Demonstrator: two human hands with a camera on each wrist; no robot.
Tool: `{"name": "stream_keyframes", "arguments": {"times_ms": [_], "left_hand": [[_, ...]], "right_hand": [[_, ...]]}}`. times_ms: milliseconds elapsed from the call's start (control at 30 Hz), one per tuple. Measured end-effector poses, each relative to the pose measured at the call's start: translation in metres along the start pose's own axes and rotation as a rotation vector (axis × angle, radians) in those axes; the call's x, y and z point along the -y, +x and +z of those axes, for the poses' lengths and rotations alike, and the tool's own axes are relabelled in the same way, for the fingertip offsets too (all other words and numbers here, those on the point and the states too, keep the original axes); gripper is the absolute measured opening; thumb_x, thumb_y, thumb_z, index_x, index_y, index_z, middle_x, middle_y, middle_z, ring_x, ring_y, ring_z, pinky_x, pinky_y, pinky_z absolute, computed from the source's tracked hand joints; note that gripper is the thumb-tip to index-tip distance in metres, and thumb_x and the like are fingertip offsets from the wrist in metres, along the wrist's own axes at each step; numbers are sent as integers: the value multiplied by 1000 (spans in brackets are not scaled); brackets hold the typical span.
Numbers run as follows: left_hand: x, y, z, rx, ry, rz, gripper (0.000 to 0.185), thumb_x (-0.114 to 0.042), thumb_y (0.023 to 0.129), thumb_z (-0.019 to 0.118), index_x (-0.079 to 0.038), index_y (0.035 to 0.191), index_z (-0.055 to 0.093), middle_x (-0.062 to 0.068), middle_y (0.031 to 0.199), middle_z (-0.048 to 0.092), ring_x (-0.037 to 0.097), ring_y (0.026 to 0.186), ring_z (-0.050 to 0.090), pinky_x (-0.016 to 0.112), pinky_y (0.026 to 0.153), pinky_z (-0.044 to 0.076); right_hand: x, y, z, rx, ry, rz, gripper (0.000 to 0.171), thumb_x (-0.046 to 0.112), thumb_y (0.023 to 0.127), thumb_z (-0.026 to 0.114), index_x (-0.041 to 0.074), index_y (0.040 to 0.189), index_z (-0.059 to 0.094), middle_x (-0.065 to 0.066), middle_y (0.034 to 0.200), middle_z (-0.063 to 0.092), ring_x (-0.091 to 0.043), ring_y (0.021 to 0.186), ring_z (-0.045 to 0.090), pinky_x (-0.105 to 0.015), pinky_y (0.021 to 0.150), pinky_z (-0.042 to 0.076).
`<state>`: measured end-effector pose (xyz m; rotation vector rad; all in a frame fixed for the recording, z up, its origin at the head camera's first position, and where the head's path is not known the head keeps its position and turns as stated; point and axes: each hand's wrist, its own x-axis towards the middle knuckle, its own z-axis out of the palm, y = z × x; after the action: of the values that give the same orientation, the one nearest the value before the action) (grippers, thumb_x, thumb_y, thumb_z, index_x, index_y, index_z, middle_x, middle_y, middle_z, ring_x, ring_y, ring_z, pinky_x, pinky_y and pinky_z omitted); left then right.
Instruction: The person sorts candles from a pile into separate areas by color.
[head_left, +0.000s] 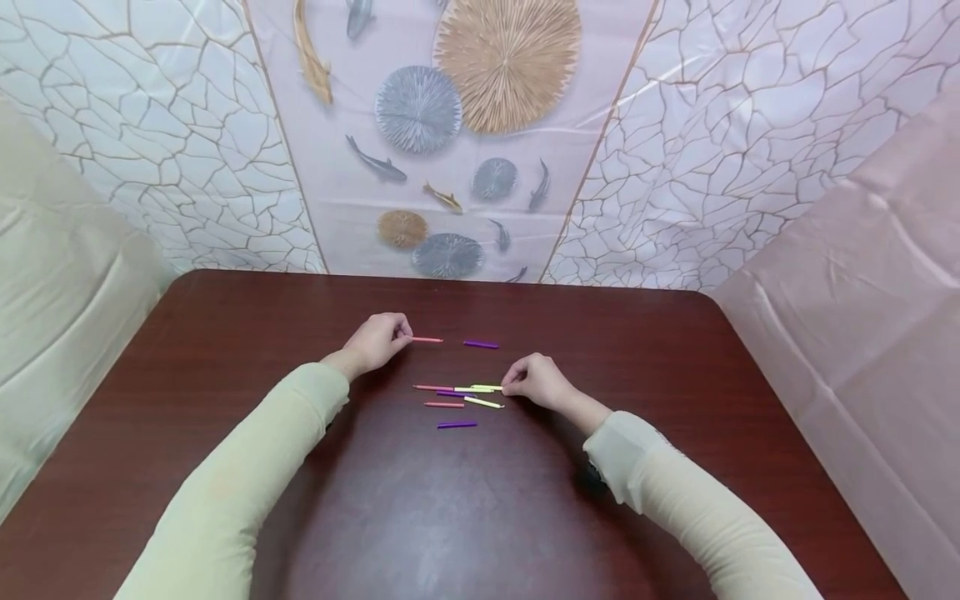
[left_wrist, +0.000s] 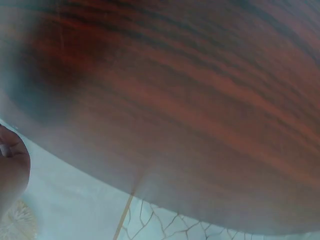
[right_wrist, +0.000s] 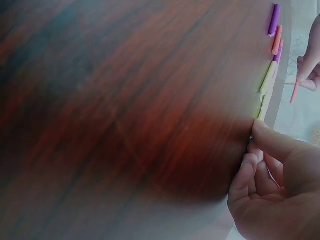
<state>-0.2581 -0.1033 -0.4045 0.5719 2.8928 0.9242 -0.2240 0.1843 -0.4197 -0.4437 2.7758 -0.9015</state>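
Left hand [head_left: 377, 340]: grip closed in a pinch on one end of a pink stick [head_left: 427, 340]. The stick lies flat on the bench [head_left: 225, 333], long axis left-right, free end pointing right toward a purple stick [head_left: 481, 344] near it, in line but apart.

Right hand [head_left: 534, 381]: fingers curled, fingertips [right_wrist: 260, 127] on the right end of a yellow stick [head_left: 487, 387]. Grip looks like a pinch, but can't confirm it is actually lifted. Its long axis also runs left-right, pointing left into the pile.

Pile between the hands: another pink stick [head_left: 433, 387] and a purple one [head_left: 454, 393] bunched with the yellow, second yellow stick [head_left: 483, 403] slightly tilted just below, a pink stick [head_left: 445, 405] beside it, and a purple stick [head_left: 457, 425] nearest the person. All roughly parallel, left-right.

Left wrist view shows only blurred bench wood.
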Motion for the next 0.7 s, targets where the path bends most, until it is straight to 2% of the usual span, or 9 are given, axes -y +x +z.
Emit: {"name": "stream_keyframes", "arguments": {"times_ms": [300, 533, 700], "left_hand": [[16, -1, 12, 49, 24, -64, 7, -11, 91, 58, -5, 88, 60, 9, 82, 58, 20, 76, 53, 34, 75, 46], [22, -1, 15, 9, -1, -52, 6, -9, 89, 59, -3, 87, 62, 10, 81, 60, 19, 75, 54, 34, 74, 46], [23, 2, 17, 13, -38, -72, 11, -11, 89, 61, -1, 94, 62, 10, 80, 59, 19, 75, 53, 33, 74, 46]], "right_hand": [[1, -1, 5, 1, -9, 4, 4, 11, 74, 76, 8, 73, 73, -1, 68, 69, -3, 63, 51, -20, 64, 44], [2, 0, 2, -13, -16, -12, 5, 11, 74, 76, 7, 74, 73, -2, 68, 70, -3, 63, 53, -21, 64, 44], [1, -1, 1, -15, -28, 0, 5, 12, 75, 76, 7, 75, 73, -2, 69, 70, -4, 63, 53, -21, 65, 45]]}}
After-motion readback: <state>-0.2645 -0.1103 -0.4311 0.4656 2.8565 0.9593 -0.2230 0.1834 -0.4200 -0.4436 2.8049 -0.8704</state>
